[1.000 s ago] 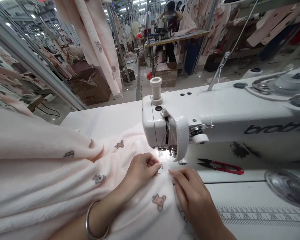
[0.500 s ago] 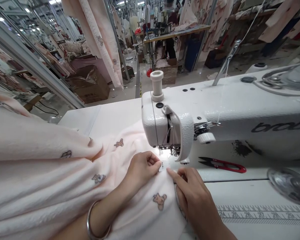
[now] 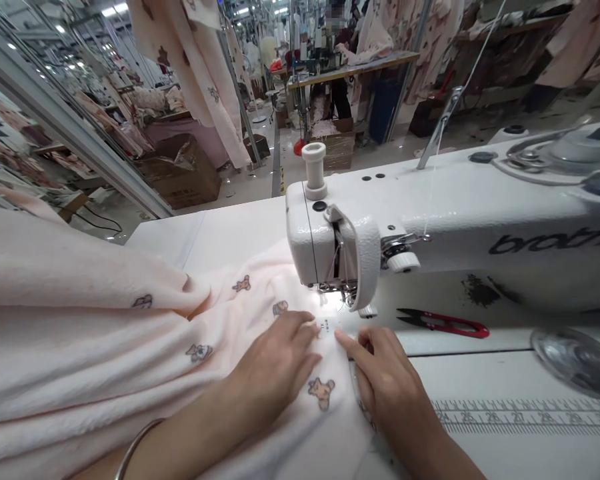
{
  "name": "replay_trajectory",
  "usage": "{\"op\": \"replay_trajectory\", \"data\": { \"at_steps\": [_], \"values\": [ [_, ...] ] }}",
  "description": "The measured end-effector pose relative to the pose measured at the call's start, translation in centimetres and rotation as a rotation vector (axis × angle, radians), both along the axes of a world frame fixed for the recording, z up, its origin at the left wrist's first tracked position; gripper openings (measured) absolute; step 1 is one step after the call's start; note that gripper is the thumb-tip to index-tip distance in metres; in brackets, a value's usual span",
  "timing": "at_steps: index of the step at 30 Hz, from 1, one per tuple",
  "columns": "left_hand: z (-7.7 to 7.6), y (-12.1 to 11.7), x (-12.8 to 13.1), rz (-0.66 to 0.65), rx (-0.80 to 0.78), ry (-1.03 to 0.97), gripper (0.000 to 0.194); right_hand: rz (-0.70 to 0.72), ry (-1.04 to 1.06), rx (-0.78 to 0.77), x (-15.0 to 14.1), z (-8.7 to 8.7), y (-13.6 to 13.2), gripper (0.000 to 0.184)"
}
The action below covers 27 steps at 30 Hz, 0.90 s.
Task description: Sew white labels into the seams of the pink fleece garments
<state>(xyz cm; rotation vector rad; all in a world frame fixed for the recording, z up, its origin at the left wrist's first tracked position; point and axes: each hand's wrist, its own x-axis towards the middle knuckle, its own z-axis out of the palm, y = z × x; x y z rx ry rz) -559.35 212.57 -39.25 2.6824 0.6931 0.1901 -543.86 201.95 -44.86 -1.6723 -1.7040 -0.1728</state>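
Observation:
Pale pink plush fabric (image 3: 260, 353) printed with small animals lies on the sewing table, its edge under the needle area of a white sewing machine (image 3: 420, 193). A small white size label (image 3: 325, 327) marked XL rests on the fabric just in front of the presser foot. My left hand (image 3: 275, 360) lies over the fabric left of the label, fingers extended and fingertips at the label's side. On the right, my right hand (image 3: 390, 380) touches the fabric beside the label with its stretched index finger; the other fingers are curled, and the thumb is apart, along the fabric edge.
Red-handled thread snips (image 3: 445, 323) lie right of the needle, below the machine arm. A ruler strip (image 3: 525, 417) runs along the table's front right. Beyond the table stand a cardboard box (image 3: 180, 170), hanging pink fabric (image 3: 215, 87) and another workbench (image 3: 355, 69) with a person.
My left hand has opened from a pinch at the label and now lies flatter on the fabric, uncovering the label's print. My right hand has barely moved. The view has shifted slightly.

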Motion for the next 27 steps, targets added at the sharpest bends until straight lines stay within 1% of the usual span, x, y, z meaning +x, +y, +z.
{"op": "replay_trajectory", "data": {
  "at_steps": [2,4,7,11,13,15,17,19,22,24,27],
  "values": [
    [-0.7,-0.4,-0.5,-0.196,0.096,-0.022,0.037,-0.003,-0.001,-0.004,0.0,0.0,0.0,0.034],
    [-1.5,-0.6,-0.7,-0.298,0.17,-0.012,0.045,-0.009,-0.001,-0.021,0.0,-0.2,0.0,0.034],
    [-2.1,-0.4,-0.7,-0.317,0.202,0.033,0.05,-0.018,-0.012,-0.035,0.0,-0.4,0.1,0.035],
    [-2.2,-0.2,-0.9,-0.315,0.213,0.044,0.051,-0.024,0.023,-0.021,0.2,-0.3,0.0,0.036],
    [-2.3,-0.2,-1.0,-0.312,0.208,0.017,0.05,-0.018,0.141,-0.043,0.5,-0.2,-0.3,0.037],
    [-2.4,-0.2,-1.0,-0.311,0.201,-0.007,0.049,-0.016,0.295,-0.116,1.0,-0.1,-0.6,0.037],
    [-2.4,-0.2,-1.0,-0.311,0.201,-0.02,0.049,-0.013,0.361,-0.152,1.2,0.0,-0.8,0.037],
    [-2.4,-0.2,-1.0,-0.314,0.21,-0.021,0.049,-0.002,0.282,-0.102,1.0,-0.1,-0.8,0.039],
    [-2.4,-0.3,-1.0,-0.315,0.22,-0.006,0.05,0.004,0.078,-0.026,0.3,-0.3,-0.6,0.039],
    [-2.5,-0.2,-1.0,-0.324,0.232,0.015,0.05,-0.001,-0.02,-0.045,0.0,-0.3,-0.4,0.039],
    [-2.7,0.2,-1.1,-0.348,0.267,0.022,0.051,-0.012,-0.114,-0.082,0.0,-0.2,-0.1,0.038]
  ]
}}
